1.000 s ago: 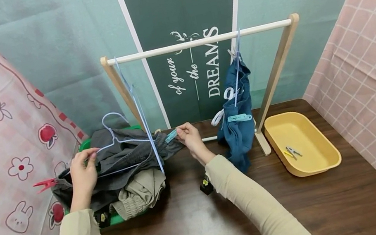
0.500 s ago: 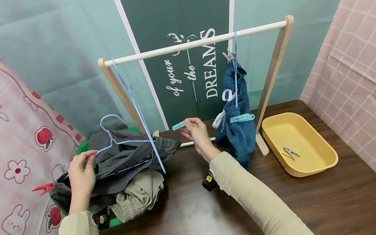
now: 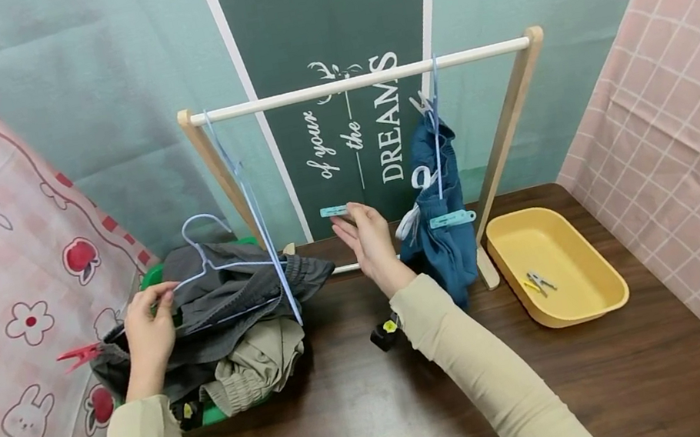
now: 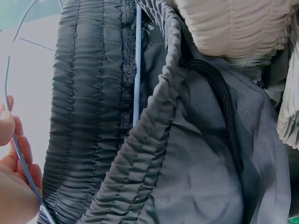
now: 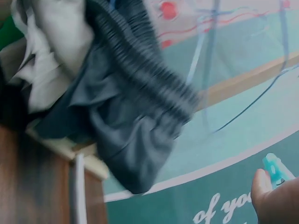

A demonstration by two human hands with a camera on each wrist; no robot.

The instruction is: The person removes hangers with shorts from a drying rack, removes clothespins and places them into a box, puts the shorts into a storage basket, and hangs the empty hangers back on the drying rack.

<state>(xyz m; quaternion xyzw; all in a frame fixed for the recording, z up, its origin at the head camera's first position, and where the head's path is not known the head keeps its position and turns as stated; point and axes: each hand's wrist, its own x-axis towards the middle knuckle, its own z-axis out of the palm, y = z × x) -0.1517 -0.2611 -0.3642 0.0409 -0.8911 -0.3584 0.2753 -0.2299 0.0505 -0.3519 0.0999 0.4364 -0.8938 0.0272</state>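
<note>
Left grip (image 3: 150,332), in the head view, pinches a blue hanger (image 3: 206,264) set in gray pants (image 3: 205,351) near the rack's left leg; right grip (image 3: 374,241) pinches a teal clothespin (image 3: 334,211) below the rack's (image 3: 361,80) bar. Blue shorts (image 3: 448,256) hang toward the rack's right end. Left wrist view: the hanger's lower bar runs inside the waistband (image 4: 93,93). Right wrist view: the clothespin is apart from the pants.

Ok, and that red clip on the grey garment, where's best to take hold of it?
I'd pinch the red clip across its two spread handles, coming from the person's left: they jut out freely that way, while its other end meets the edge of the grey garment.
</note>
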